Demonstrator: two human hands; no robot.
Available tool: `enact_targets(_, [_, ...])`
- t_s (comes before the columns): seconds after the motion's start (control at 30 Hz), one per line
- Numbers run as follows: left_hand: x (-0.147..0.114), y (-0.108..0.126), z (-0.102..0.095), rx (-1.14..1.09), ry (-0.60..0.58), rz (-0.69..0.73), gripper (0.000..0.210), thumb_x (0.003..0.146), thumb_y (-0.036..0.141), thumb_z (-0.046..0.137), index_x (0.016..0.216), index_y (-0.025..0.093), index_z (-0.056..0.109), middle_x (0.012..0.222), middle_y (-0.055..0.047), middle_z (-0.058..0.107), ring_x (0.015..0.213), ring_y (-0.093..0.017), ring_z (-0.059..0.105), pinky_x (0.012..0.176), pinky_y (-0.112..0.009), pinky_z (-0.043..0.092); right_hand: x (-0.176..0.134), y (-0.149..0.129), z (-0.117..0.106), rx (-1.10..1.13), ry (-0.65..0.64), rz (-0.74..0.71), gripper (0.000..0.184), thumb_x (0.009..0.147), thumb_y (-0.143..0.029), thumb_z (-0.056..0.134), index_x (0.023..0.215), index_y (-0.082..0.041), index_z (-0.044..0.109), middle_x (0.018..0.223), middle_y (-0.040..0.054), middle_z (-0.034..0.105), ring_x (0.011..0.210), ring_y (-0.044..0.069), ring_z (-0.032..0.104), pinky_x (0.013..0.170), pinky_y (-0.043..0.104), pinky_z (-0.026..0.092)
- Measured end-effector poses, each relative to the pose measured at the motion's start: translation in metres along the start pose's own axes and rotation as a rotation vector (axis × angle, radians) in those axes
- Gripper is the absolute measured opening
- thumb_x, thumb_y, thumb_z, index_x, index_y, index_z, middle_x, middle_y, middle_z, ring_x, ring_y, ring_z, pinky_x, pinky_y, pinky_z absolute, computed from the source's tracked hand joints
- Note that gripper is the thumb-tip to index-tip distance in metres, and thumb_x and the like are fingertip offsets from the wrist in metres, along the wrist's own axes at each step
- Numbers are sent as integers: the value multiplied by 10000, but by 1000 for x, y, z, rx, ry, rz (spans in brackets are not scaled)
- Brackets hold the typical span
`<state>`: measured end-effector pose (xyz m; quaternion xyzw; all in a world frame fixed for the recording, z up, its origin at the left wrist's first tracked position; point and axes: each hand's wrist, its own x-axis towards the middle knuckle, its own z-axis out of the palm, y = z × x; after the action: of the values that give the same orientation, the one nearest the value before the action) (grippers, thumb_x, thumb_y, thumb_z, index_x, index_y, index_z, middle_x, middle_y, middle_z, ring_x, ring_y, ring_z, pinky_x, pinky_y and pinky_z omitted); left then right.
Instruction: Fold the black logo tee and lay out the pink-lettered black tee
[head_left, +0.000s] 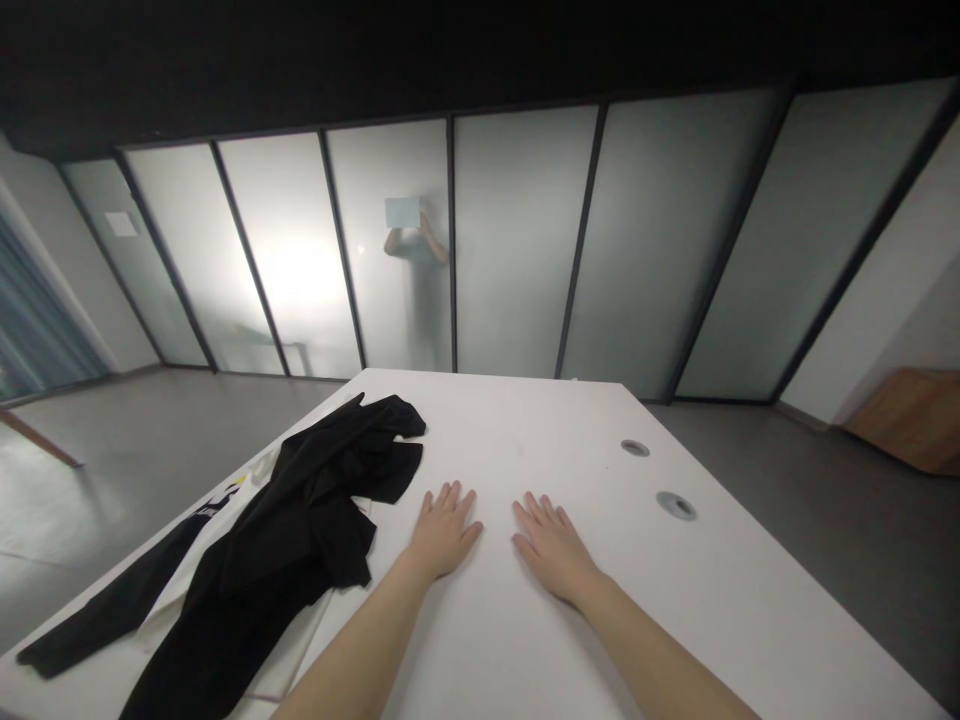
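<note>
Left hand [444, 532] and right hand [553, 548] lay flat on the table [517, 430], palms down and hidden, fingers loosely spread, each unclosed and holding nothing. Both forearms ran off the bottom edge. Beyond stood a wall [525, 240] of frosted glass in slim dark frames, with a bright, blurred glow in one panel. Above it the ceiling was too dark to make out. The floor [720, 450] was smooth and grey. A bluish curtain [37, 290] was cut off at the left edge. The white table was smooth and matt, its near end out of view. At the glass showed a person [426, 300], the body a grey blur, the arms clearer; whether behind the pane or reflected, I could not tell. The clothes [322, 510] lay heaped along the table's left side, near the left hand but apart from it: crumpled black cloth over white, the lowest part cut off, the dark print too small to read. A wooden panel [911, 415] was cropped at the right edge. A pale rectangle [403, 212] hid the person's head. Paper [121, 224] showed blank on the glass. Two round grey inserts [676, 505] sat in the table's right side.
</note>
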<state>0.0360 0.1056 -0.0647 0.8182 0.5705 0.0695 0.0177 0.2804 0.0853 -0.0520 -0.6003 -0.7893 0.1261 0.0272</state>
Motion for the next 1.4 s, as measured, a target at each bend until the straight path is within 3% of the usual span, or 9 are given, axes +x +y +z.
enact_targets(0.57, [1, 9, -14, -27, -43, -31, 652, 1068, 496, 401, 1653, 207, 415, 1733, -181, 301, 1617, -367, 258, 1280, -629, 230, -3, 0, -9, -3, -12, -2, 679, 1079, -475, 337, 1701, -203, 314, 1786, 105, 156, 1648, 368, 108, 1312, 525, 64])
enact_targets(1.4, [5, 7, -10, -27, -28, -36, 656, 1064, 513, 399, 1654, 225, 413, 1734, -170, 308, 1614, -368, 269, 1278, -630, 234, 0, 2, -9, 9, -17, -11, 682, 1079, -475, 336, 1702, -200, 309, 1788, 113, 142, 1649, 374, 97, 1308, 545, 64])
